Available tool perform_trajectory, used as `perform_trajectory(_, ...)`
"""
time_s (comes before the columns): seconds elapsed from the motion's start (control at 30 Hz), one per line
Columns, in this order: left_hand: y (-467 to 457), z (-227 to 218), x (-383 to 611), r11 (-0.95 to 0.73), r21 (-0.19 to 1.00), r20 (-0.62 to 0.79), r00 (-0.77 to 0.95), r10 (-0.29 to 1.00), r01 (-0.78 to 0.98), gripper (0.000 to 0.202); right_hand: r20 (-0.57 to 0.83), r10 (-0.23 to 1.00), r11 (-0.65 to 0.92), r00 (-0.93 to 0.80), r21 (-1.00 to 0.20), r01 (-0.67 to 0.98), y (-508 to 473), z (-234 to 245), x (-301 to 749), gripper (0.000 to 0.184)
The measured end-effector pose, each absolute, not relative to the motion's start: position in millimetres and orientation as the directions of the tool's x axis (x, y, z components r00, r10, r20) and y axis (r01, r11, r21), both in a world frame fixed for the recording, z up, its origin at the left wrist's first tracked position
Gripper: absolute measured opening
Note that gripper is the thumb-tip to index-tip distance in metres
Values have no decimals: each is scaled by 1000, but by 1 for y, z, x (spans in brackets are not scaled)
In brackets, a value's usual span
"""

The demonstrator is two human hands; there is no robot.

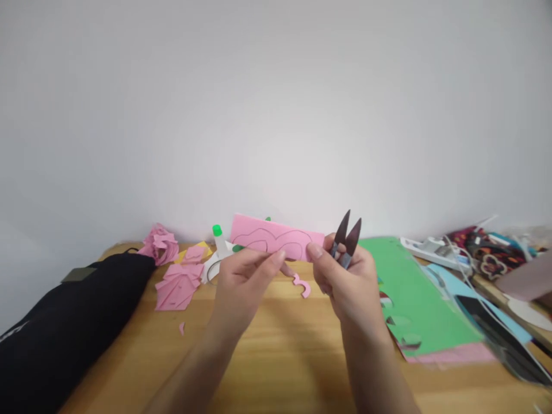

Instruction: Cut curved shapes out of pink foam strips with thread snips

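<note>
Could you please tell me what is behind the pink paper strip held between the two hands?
Behind the pink paper strip, a small green bit peeks above its top edge, against the pale wall. Whatever lies directly behind the strip is covered and cannot be seen.

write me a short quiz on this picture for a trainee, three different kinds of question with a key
1. Which hand has the open scissors in it?
A) the left
B) the right
C) neither

2. True or false: the pink paper strip that is held up has curved lines drawn on it.

3. Fill in the gap: the white tube on the table has a ____ cap.

Key:
1. B: the scissors are in the right hand, blades spread and pointing up.
2. True.
3. green
</note>
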State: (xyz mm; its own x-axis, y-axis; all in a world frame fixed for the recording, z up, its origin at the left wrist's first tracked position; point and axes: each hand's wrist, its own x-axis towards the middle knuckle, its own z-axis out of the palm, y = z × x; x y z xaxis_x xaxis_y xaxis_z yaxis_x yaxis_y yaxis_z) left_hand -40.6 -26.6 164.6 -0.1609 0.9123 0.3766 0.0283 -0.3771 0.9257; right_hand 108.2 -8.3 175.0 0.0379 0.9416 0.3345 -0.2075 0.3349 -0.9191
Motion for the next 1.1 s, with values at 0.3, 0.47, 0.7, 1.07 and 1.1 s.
perform_trajectory(0.3,-19,150,-37,-476,875,389,-459,799,-85,45,318,948,306,-9,-918,-252,-5,163,108,23)
perform_trajectory(0.47,-19,153,-37,-489,868,402,-453,796,-88,44,345,937,348,48,-914,-207,-6,160,107,16)
perform_trajectory(0.7,-24,161,-28,-409,905,371,-256,893,-114,40,381,924,382,40,-905,-187,-8,163,105,9)
perform_trajectory(1.07,-27,170,-21,-349,899,312,-173,934,-265,30,467,884,439,-25,-846,-302,-6,161,105,23)
perform_trajectory(1.1,-27,168,-21,-347,895,301,-194,934,-280,29,476,878,439,-55,-845,-307,-6,159,106,34)
